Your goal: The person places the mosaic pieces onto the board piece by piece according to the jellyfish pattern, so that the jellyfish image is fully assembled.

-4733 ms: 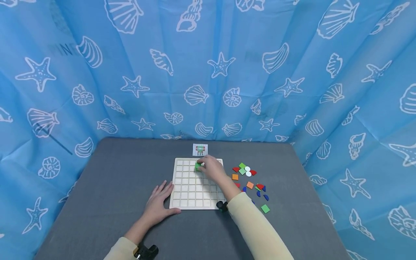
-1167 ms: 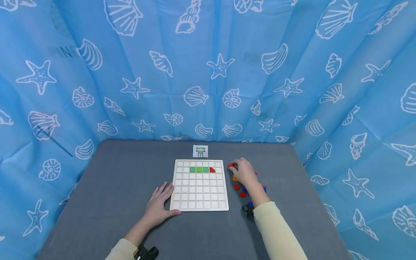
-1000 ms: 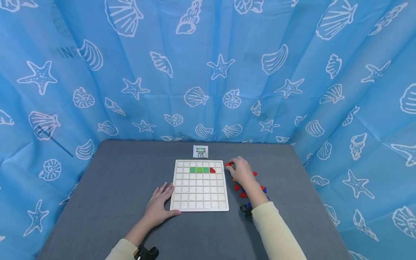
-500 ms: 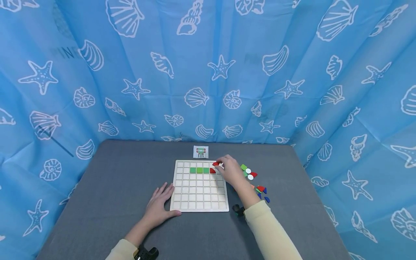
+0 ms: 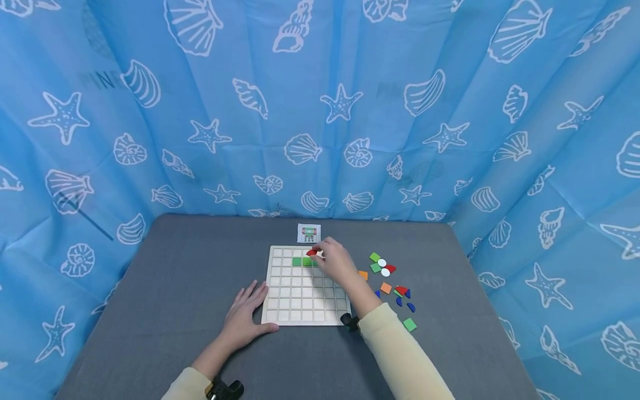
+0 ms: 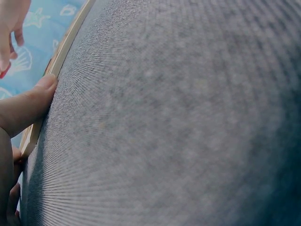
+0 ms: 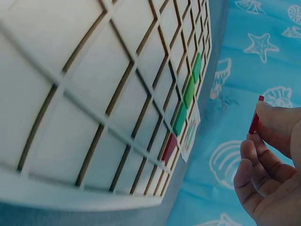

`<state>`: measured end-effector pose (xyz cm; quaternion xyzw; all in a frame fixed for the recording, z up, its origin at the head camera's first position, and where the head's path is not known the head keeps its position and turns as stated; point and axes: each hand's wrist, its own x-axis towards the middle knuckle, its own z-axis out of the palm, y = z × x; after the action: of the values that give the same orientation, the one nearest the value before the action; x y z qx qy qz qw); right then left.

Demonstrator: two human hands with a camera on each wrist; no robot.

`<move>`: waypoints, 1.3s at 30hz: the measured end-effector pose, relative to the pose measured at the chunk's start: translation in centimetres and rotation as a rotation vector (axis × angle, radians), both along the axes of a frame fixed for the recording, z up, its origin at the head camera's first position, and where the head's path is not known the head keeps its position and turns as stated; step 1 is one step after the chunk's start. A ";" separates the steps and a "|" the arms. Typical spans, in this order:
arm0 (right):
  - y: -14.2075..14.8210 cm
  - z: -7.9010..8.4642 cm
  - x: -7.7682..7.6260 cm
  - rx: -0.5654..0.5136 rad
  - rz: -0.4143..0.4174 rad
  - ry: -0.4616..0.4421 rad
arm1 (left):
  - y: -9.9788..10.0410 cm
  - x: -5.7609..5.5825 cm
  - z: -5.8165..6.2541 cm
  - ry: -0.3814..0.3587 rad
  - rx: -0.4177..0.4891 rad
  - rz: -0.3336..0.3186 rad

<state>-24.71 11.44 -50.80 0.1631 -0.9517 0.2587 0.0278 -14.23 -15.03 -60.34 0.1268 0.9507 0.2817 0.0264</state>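
Note:
A pale wooden grid board (image 5: 291, 304) lies on the grey table. My left hand (image 5: 243, 318) rests at its near left corner, fingers spread along the left side and thumb at the front edge. Between thumb and fingertips, my right hand (image 5: 336, 263) pinches a red quarter-circle tile (image 5: 311, 253) above the far rows. In the right wrist view that tile is seen edge-on, apart from the board. Three green tiles (image 7: 179, 119) and one red tile (image 7: 170, 147) sit in a line of cells; in the head view my right hand covers part of this row.
Loose tiles lie right of the board: green squares (image 5: 410, 324), orange squares (image 5: 386, 288), white circles (image 5: 385, 272), red pieces (image 5: 391, 269) and blue semicircles (image 5: 411, 307). A small printed pattern card (image 5: 309, 233) lies behind the board. A blue shell-print curtain (image 5: 340, 183) hangs beyond the table.
Since the first frame, green tiles and a red one have come to lie in the row. My right hand has carried another red tile leftward from the loose pieces. My left hand stays put.

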 end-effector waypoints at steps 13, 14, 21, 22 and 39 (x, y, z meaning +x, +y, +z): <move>-3.5 -1.3 -1.4 0.061 0.053 -0.065 | -0.2 -0.1 0.4 -0.016 0.001 0.013; -3.8 -1.5 -1.6 0.066 0.056 -0.066 | -0.2 -0.1 0.4 -0.013 0.000 0.011; -5.4 -2.9 -2.5 0.095 0.073 -0.115 | -0.1 0.0 0.5 -0.001 0.007 0.006; -5.6 -3.1 -2.6 0.101 0.077 -0.118 | -0.2 0.0 0.4 0.002 0.008 0.007; -6.5 -4.3 -3.0 0.169 0.074 -0.099 | -0.1 0.0 0.2 -0.002 0.023 -0.007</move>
<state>-27.68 4.97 -55.12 0.1867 -0.9637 0.1863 -0.0427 -14.24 -15.10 -60.13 0.1301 0.9470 0.2926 0.0271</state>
